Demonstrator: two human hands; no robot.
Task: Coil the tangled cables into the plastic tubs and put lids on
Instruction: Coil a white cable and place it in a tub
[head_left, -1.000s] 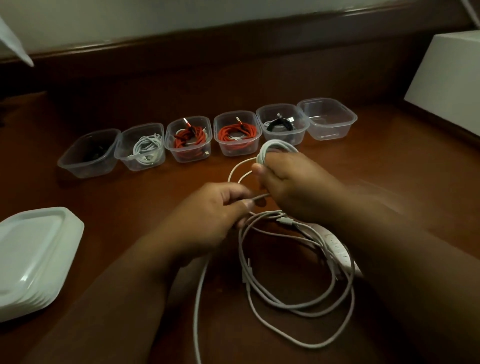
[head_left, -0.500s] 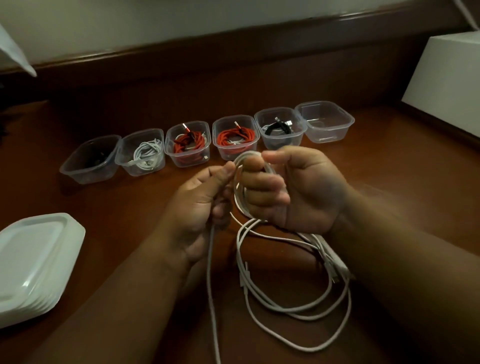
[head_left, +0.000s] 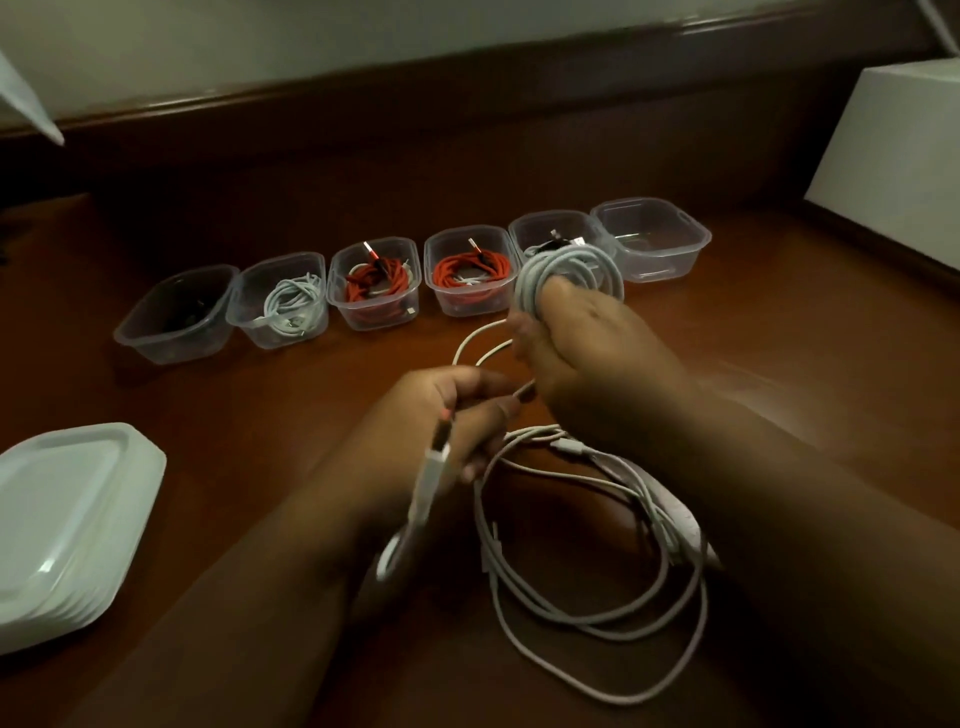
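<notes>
A dark reddish-brown wooden table (head_left: 779, 364) fills most of the frame, dimly lit, with a raised wooden ledge along its far edge and a pale wall (head_left: 311, 47) above it. A white box (head_left: 893, 156) sits at the upper right, and a stack of white lids (head_left: 67, 525) lies at the left edge.

Across the middle stands a row of six clear tubs (head_left: 280, 301), all without lids. From the left they hold something dark, a white cable, two red cables (head_left: 470, 270), and a dark cable; the rightmost tub (head_left: 654, 241) looks empty.

In the centre, the right hand (head_left: 582, 358) has its fingers curled through a white coil (head_left: 569, 275), raised just in front of the fifth tub. The left hand (head_left: 447, 421), lower and to the left, pinches the same cable near its plug (head_left: 434, 467), fingers bent. More loose white cables (head_left: 597, 597) lie in loops on the table at the lower right, below both hands.
</notes>
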